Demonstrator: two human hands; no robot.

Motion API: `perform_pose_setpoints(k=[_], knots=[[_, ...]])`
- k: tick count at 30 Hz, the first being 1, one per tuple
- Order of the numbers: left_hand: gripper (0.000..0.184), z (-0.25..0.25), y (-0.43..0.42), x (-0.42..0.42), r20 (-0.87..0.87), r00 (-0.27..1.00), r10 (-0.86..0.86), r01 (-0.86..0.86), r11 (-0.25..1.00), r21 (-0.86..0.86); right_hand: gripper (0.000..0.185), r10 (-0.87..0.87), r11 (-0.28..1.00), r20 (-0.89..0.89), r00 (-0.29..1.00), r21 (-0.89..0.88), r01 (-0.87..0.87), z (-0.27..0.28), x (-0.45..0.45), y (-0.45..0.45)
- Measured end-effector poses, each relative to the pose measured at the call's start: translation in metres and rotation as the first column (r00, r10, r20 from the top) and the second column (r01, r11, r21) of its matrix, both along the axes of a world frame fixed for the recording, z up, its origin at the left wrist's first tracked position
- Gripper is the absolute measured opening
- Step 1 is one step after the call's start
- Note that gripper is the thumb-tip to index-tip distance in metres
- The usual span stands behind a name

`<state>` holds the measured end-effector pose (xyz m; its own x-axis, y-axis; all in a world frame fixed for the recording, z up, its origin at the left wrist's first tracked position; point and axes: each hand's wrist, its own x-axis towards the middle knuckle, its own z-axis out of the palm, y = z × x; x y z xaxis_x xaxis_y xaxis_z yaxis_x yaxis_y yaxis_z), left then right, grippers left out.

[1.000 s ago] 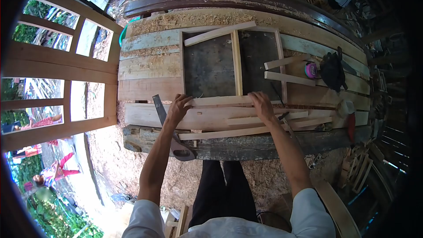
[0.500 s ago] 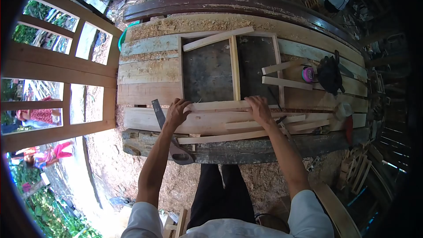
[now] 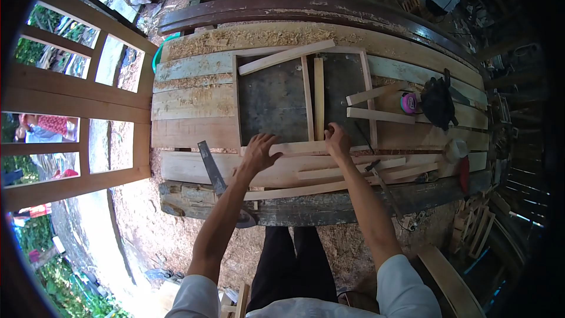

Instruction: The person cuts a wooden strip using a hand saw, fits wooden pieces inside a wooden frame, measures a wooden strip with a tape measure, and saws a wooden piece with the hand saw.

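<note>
- The thin rectangular pale-wood frame [image 3: 365, 76] lies flat on the plank workbench [image 3: 194, 132], its near rail well in from the bench's rough dark near edge [image 3: 329, 213].
- Inside, the wider opening is left of the fixed slim crossbar [image 3: 308, 100]; a narrow gap parts that from a loose yellowish wooden strip [image 3: 319, 97].
- The left hand [image 3: 259, 152] is palm down, fingers spread, over the near rail.
- The right hand [image 3: 337, 141] has its fingers bent in at the near rail, just beside the strip's near end; I can't tell whether it pinches anything.
- A pale squared stick [image 3: 286, 57] slants across the far left corner.
- Two short pale sticks [image 3: 382, 116] cross the right side, pointing inward, near a pink roll [image 3: 408, 102] and a black cloth bundle [image 3: 437, 103].
- A grey-bladed handsaw [image 3: 210, 166] lies left of the frame, partly under the left forearm.
</note>
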<state>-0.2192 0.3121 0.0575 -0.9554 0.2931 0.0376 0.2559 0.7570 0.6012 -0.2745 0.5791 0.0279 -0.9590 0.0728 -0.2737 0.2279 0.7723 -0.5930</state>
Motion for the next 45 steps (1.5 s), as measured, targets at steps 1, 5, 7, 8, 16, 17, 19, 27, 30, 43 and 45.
perform_pose_setpoints(k=[1,5,7,8,16,17,19,27,30,43,45], knots=[[0.048,-0.003,0.005,-0.001,0.001,1.0,0.0,0.0,1.0,-0.001,0.026,0.021,0.999,0.047,0.999,0.042,-0.023,-0.006,-0.004,-0.001],[0.044,-0.005,0.013,-0.008,0.056,0.998,-0.012,0.013,1.0,-0.004,0.028,0.094,0.969,-0.013,0.995,0.23,-0.089,0.005,-0.003,-0.01],[0.04,-0.008,0.008,-0.017,0.043,0.999,0.03,-0.03,1.0,0.002,0.027,0.133,0.967,-0.079,0.988,0.228,-0.111,0.007,-0.007,-0.007],[0.04,-0.01,0.001,-0.024,0.039,0.999,0.037,-0.037,0.999,0.003,0.026,0.166,0.966,-0.145,0.975,0.222,-0.132,0.008,-0.013,-0.007],[0.047,-0.011,-0.077,-0.145,-0.191,0.964,0.184,-0.217,0.961,-0.17,0.029,0.14,0.989,-0.212,0.967,-0.008,-0.145,0.059,-0.121,-0.021],[0.047,-0.01,-0.082,-0.162,-0.191,0.964,0.182,-0.215,0.962,-0.166,0.029,0.138,0.99,-0.213,0.967,-0.004,-0.142,0.05,-0.139,-0.023],[0.058,-0.007,-0.091,-0.19,-0.233,0.963,0.135,-0.199,0.94,-0.277,0.038,0.297,0.95,-0.555,0.777,0.09,-0.299,0.026,-0.176,-0.028],[0.09,-0.019,-0.106,-0.251,-0.199,0.978,0.061,-0.136,0.912,-0.387,0.052,0.586,0.781,-0.406,0.701,0.514,-0.355,0.025,-0.253,-0.072],[0.082,-0.024,-0.116,-0.263,-0.076,0.997,0.025,-0.049,0.942,-0.332,0.047,0.632,0.711,-0.231,0.74,0.553,-0.434,0.022,-0.254,-0.07],[0.038,-0.018,-0.047,-0.223,-0.254,0.962,0.1,-0.08,0.993,0.088,0.029,-0.238,0.964,-0.351,0.906,-0.197,0.177,-0.02,-0.156,-0.036],[0.029,-0.033,0.002,-0.202,-0.113,0.994,0.004,0.024,0.969,0.245,0.032,-0.288,0.956,-0.159,0.944,-0.1,0.275,-0.01,-0.124,-0.036]])
